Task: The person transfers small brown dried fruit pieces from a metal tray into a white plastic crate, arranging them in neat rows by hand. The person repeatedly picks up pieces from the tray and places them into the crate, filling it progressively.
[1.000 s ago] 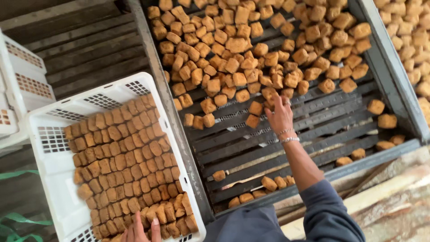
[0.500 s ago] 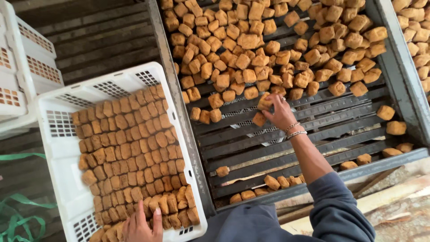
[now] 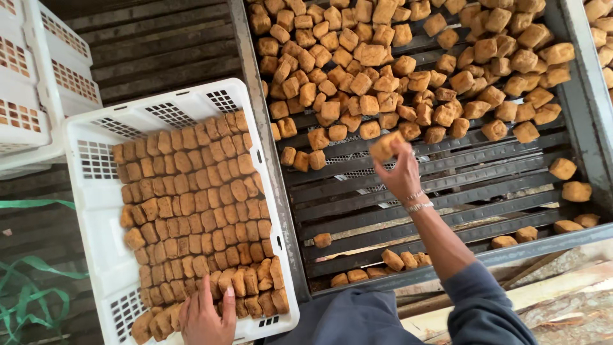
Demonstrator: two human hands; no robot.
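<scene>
My right hand (image 3: 401, 174) is raised over the dark slatted tray (image 3: 460, 191) and grips one golden-brown fried cube (image 3: 385, 145) between its fingertips. Behind it lies a large heap of the same brown cubes (image 3: 408, 70) on the slats. My left hand (image 3: 205, 314) rests flat on the near rows of cubes packed upright in a white plastic crate (image 3: 96, 191) at the lower left. The packed cubes (image 3: 191, 211) fill the crate in tight rows.
Empty white perforated crates (image 3: 32, 83) are stacked at the far left. Green strapping (image 3: 32, 294) lies on the dark slats at the lower left. A few loose cubes (image 3: 568, 182) sit at the tray's right and near edges. A second tray with cubes (image 3: 600, 25) shows top right.
My right hand has picked one cube from the heap and drawn it back toward me. My left hand has slid further onto the crate's near rows. The view has shifted right.
</scene>
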